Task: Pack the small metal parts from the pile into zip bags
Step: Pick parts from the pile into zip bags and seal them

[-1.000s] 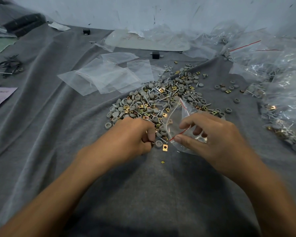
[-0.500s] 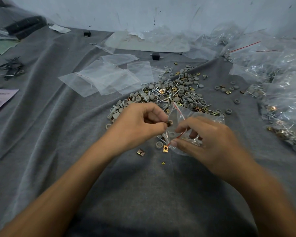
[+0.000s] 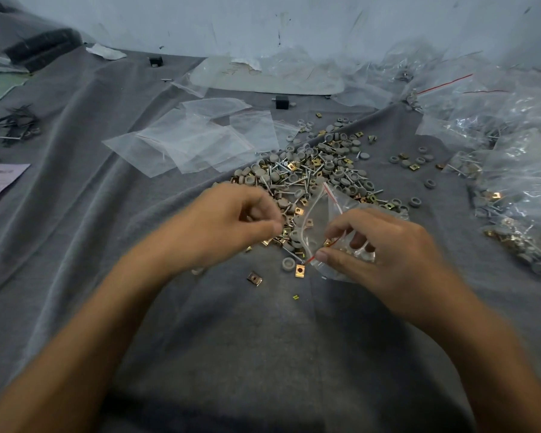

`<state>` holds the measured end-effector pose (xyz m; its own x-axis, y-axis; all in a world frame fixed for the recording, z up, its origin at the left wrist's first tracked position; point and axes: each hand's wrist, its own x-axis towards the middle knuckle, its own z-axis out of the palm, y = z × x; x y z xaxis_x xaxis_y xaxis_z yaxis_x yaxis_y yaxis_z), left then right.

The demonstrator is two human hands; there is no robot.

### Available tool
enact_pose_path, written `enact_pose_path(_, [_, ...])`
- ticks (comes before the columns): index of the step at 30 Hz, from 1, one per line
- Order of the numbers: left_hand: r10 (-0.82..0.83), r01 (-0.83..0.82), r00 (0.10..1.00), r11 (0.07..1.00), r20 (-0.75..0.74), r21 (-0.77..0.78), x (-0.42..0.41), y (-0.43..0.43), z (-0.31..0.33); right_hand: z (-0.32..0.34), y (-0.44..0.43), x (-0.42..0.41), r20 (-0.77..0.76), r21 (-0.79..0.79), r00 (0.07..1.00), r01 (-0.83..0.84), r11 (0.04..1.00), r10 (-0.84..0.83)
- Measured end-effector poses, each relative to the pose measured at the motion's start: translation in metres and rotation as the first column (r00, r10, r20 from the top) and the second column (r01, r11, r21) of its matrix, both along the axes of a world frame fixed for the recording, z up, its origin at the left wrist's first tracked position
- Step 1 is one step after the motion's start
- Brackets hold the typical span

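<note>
Several empty zip bags [image 3: 194,145] lie flat and overlapping on the grey cloth [image 3: 75,245], up and left of the pile [image 3: 319,170], which is a heap of brass square clips, thin screws and grey round caps.

At the pile's near edge the left hand [image 3: 231,226] hovers just beside the open bag's mouth. Its fingers [image 3: 256,207] are curled inward with the thumb tip close to them. Blur hides whether a part is pinched there, so I cannot tell.

The parts look tiny, hard and light, and are likely to slip or scatter. They are probably best taken a few at a time in a fingertip pinch, clips by their flat edges and screws by the shaft.

The open zip bag [image 3: 328,210] sits tilted over the pile's near right edge. It is thin, soft film that would probably collapse unless its mouth is held spread.

The right hand [image 3: 384,245] pinches the bag at its red-lined lip between thumb and forefinger, the other fingers curled behind the film. A few brass pieces seem to sit in the bottom.

At far right, filled bags [image 3: 519,189] lie heaped, with clips and caps showing through.
</note>
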<state>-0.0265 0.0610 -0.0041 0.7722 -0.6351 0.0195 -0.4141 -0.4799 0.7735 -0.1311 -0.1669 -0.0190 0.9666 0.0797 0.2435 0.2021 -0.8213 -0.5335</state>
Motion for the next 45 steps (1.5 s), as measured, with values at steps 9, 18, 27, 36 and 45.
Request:
enact_pose_path(9, [-0.137, 0.160, 0.987, 0.855, -0.083, 0.493, -0.004, 0.011, -0.012, 0.003, 0.002, -0.001, -0.061, -0.029, 0.998, -0.001, 1.000, -0.001])
enact_pose_path(18, [-0.079, 0.066, 0.996, 0.959, 0.036, 0.275, -0.002, 0.005, -0.013, 0.005, 0.005, -0.002, -0.109, -0.039, 0.992, -0.071, 0.997, 0.066])
enact_pose_path(27, [0.037, -0.018, 0.997, 0.962, 0.065, -0.272, -0.013, -0.024, -0.012, 0.007, -0.001, -0.002, 0.029, 0.087, 0.996, -0.086, 0.993, 0.084])
enact_pose_path(36, [0.146, -0.106, 0.986, 0.924, 0.084, -0.368, 0.005, 0.001, -0.006, 0.008, -0.014, -0.004, 0.097, 0.308, 0.992, -0.110, 0.945, 0.084])
enact_pose_path(45, [0.131, -0.090, 0.988, 0.925, 0.087, -0.369, 0.006, 0.002, -0.007, 0.015, -0.020, -0.008, 0.116, 0.436, 0.982, -0.186, 0.881, 0.150])
